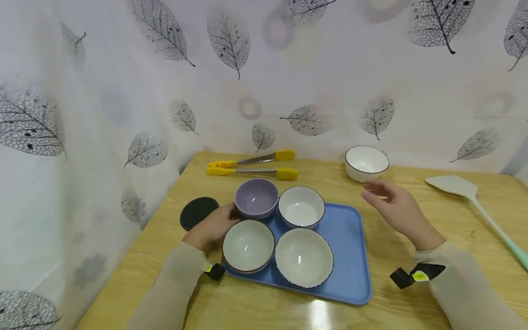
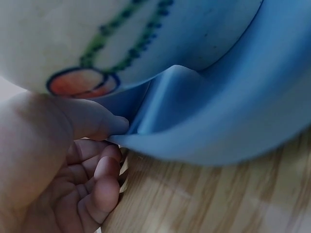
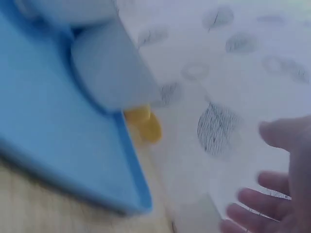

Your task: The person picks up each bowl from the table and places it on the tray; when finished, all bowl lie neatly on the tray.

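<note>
My left hand (image 1: pixel 214 225) pinches the left edge of the blue tray (image 1: pixel 347 247); in the left wrist view the thumb lies over the tray's rim (image 2: pixel 204 148) and the fingers curl beneath. On the tray stand a purple bowl (image 1: pixel 256 198), a dark-rimmed white bowl (image 1: pixel 301 207), a pale green bowl (image 1: pixel 249 246) and a cream bowl (image 1: pixel 304 258). To the right of the tray, my right hand (image 1: pixel 398 213) is raised with fingers apart, holding nothing. Just beyond its fingertips sits another white bowl (image 1: pixel 366 164) on the table.
Yellow-tipped tongs (image 1: pixel 255 173) lie behind the tray. A dark round disc (image 1: pixel 200 212) is beside the left hand. A spatula (image 1: pixel 455 185) with a pale green handle lies at the right. A leaf-patterned curtain (image 1: pixel 264 91) closes off the wooden table's (image 1: pixel 247 307) back and left.
</note>
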The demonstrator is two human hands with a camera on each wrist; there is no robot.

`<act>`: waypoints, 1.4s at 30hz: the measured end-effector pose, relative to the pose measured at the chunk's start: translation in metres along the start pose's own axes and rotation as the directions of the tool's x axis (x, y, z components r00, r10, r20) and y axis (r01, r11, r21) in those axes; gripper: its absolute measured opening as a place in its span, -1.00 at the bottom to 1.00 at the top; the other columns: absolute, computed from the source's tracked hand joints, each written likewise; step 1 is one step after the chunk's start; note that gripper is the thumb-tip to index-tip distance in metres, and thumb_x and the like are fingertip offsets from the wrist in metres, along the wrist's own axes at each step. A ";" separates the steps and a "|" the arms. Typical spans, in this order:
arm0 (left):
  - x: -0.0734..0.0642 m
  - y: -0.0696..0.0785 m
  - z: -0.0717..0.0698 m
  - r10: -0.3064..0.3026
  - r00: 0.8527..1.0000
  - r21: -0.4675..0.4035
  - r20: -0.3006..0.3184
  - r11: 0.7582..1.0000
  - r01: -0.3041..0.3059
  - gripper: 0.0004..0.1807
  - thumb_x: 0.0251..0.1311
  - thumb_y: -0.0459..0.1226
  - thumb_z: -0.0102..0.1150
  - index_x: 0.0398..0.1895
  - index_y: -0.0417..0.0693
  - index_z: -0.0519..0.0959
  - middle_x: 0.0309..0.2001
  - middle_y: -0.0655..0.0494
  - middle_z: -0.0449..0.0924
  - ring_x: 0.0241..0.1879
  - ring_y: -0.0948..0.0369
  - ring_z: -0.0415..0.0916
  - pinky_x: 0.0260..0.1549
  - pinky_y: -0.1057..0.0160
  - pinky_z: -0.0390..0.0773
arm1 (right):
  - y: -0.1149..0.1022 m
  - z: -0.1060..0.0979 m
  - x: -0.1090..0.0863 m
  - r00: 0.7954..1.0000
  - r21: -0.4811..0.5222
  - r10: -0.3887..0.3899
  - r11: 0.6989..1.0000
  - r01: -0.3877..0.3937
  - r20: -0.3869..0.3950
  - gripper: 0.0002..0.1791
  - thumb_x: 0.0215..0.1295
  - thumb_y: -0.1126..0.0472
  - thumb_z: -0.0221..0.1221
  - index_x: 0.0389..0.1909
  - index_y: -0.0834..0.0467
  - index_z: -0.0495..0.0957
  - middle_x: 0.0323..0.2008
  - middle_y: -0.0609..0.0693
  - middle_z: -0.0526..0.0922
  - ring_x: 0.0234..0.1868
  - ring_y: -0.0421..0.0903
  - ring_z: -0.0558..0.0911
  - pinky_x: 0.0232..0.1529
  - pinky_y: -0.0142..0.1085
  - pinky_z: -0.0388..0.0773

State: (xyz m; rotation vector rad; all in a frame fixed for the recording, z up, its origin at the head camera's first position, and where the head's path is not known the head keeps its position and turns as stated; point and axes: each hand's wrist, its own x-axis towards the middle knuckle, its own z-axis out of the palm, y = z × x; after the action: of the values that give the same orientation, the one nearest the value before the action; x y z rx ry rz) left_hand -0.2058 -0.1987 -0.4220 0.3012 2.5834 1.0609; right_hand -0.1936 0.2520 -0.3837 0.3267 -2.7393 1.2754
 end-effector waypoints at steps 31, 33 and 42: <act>-0.002 0.003 -0.003 0.002 1.000 -0.015 -0.008 1.000 -0.002 -0.45 0.38 -0.17 0.11 0.40 -0.08 0.37 0.29 -0.05 0.50 0.28 0.01 0.41 0.29 -0.14 0.36 | 0.071 0.004 0.100 0.976 0.071 0.212 0.976 -0.208 -0.050 0.29 0.21 -0.26 0.33 0.57 0.33 -0.28 0.43 0.49 0.06 0.40 0.43 0.19 0.32 0.30 0.23; -0.002 0.002 -0.002 -0.005 1.000 -0.020 -0.004 1.000 0.005 -0.45 0.38 -0.17 0.12 0.40 -0.07 0.37 0.29 -0.05 0.50 0.28 0.01 0.42 0.29 -0.13 0.36 | 0.071 0.004 0.100 0.975 0.084 0.219 0.973 -0.215 -0.043 0.32 0.22 -0.25 0.33 0.57 0.31 -0.37 0.46 0.49 -0.02 0.43 0.44 0.14 0.34 0.31 0.19; -0.003 0.005 0.000 -0.019 1.000 0.008 -0.006 1.000 0.019 -0.49 0.39 -0.18 0.10 0.38 -0.07 0.39 0.26 -0.02 0.53 0.26 0.03 0.44 0.28 -0.11 0.38 | 0.077 0.011 0.100 0.977 0.129 0.205 0.972 -0.195 -0.064 0.30 0.18 -0.17 0.39 0.57 0.25 -0.33 0.46 0.42 -0.02 0.40 0.39 0.19 0.34 0.26 0.21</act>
State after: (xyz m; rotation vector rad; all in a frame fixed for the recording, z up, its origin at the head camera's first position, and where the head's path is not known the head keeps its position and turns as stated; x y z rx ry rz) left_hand -0.2032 -0.1966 -0.4179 0.2749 2.5913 1.0460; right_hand -0.3087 0.2773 -0.4300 0.0090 -2.6915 1.4740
